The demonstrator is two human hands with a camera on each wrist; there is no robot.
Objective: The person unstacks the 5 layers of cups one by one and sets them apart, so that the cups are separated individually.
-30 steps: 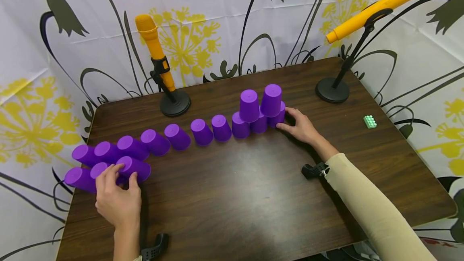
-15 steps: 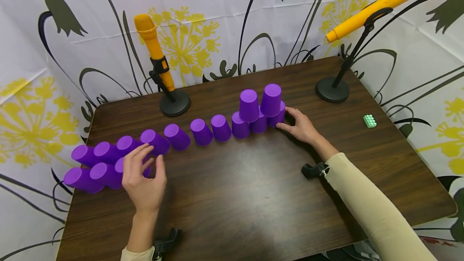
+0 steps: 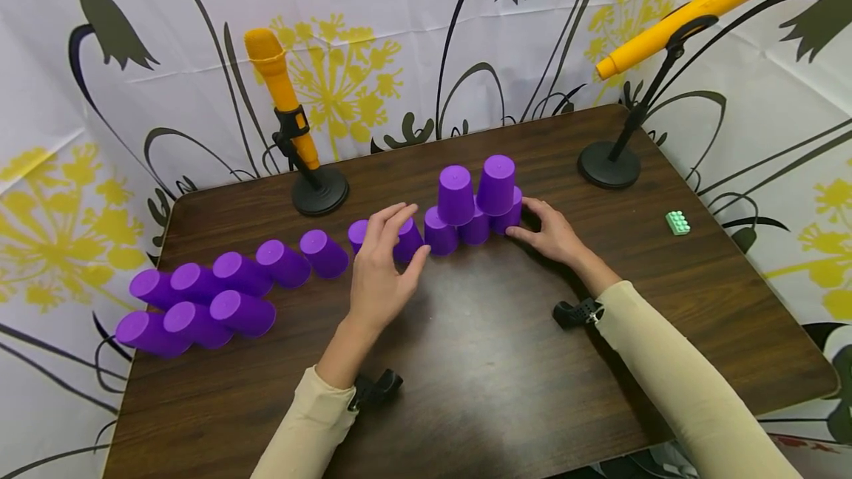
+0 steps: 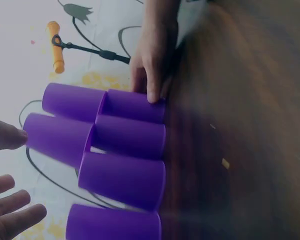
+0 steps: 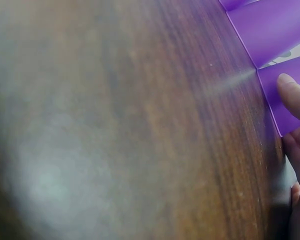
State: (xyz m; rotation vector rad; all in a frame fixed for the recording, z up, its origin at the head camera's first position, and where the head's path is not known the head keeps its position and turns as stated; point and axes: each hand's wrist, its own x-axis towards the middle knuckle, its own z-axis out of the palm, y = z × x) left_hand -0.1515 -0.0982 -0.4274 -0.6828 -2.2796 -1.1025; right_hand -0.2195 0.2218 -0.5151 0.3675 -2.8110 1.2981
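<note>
Upside-down purple cups stand in a long row across the table. At its right end, two upper cups, one left point(image 3: 455, 194) and one right point(image 3: 497, 187), rest on three lower ones. My right hand point(image 3: 552, 235) holds the rightmost lower cup point(image 3: 509, 213), its thumb point(image 5: 292, 95) against the cup's front in the right wrist view. Above the table, my left hand point(image 3: 382, 283) has its fingers spread and nothing in them, partly covering two cups of the row. In the left wrist view its thumb point(image 4: 10, 135) overlaps the edge of the left upper cup point(image 4: 60, 137).
Several more purple cups point(image 3: 242, 313) form a shorter front row at the left. Behind the cups stands a yellow microphone point(image 3: 282, 87) on a black stand; another yellow microphone point(image 3: 705, 9) is at the back right. A small green toy brick point(image 3: 678, 223) lies near the right edge.
My left hand has left the front-row cups at the left and moved right, toward the stacked end. The right hand has stayed at its cup. No cup has shifted.
</note>
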